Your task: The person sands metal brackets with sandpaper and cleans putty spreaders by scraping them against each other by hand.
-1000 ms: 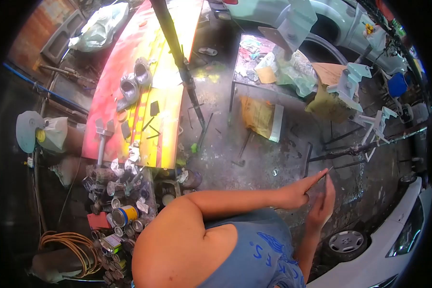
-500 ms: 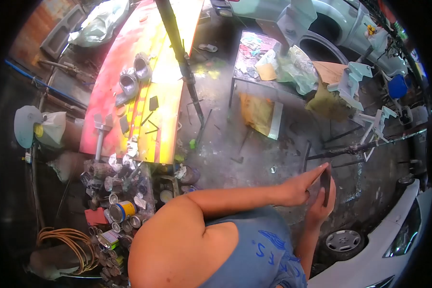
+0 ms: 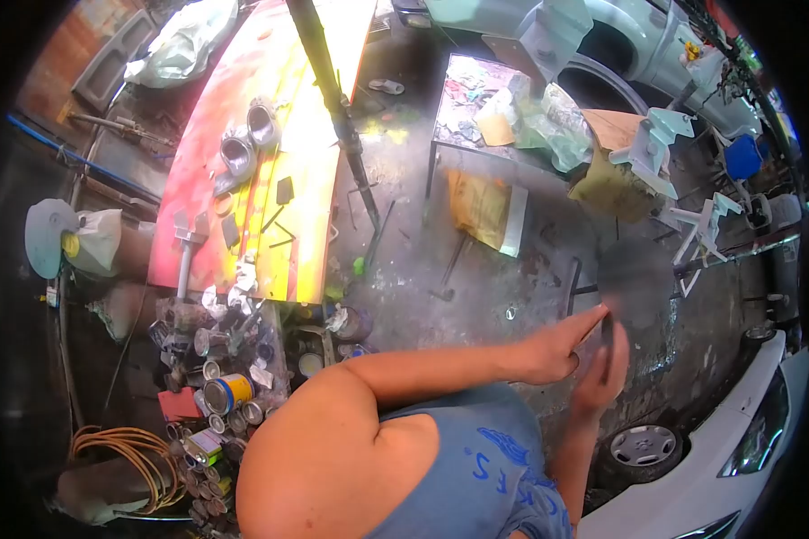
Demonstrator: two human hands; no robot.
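Note:
My left hand (image 3: 553,352) reaches across from the left, its fingertips on the upper end of a dark, thin, flat piece (image 3: 608,337). My right hand (image 3: 602,382) comes up from below and grips the same piece, fingers behind it and thumb on the near side. The piece stands roughly upright, mostly edge-on, and its exact kind cannot be made out. Just beyond the fingertips is a dark, blurred, roundish patch (image 3: 635,269); what it is I cannot tell.
A red and yellow panel (image 3: 310,207) holds two grey cups (image 3: 262,124) and small blocks. Paint cans (image 3: 229,393) crowd the lower left beside a coiled hose (image 3: 121,449). A table (image 3: 458,90) with paper and plastic stands ahead. A white car (image 3: 692,467) is at lower right.
The dark blurred patch has appeared beyond the hands. The right hand and the flat piece have shifted slightly and are more blurred; the left hand is nearly in the same place.

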